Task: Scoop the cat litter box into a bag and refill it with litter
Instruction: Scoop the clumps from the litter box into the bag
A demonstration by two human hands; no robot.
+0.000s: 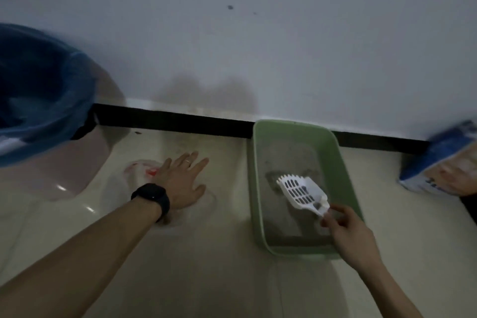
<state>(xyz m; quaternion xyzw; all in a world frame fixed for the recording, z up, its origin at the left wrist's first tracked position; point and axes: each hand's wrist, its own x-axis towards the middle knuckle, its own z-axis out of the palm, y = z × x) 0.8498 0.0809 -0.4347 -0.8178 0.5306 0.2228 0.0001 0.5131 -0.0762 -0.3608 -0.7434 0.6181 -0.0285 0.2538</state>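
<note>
Right of centre, the green litter box (296, 183) sits on the floor (219, 279). The right hand (346, 230) pinches the white slotted scoop (302, 192) inside it; the left hand (180, 181), fingers spread, presses a clear plastic bag (136, 173) at centre-left.

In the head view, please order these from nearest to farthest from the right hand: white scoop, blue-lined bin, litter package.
From the right hand:
1. White scoop, held in it, over the green litter box.
2. Litter package, far right by the wall.
3. Blue-lined bin, far left.
</note>
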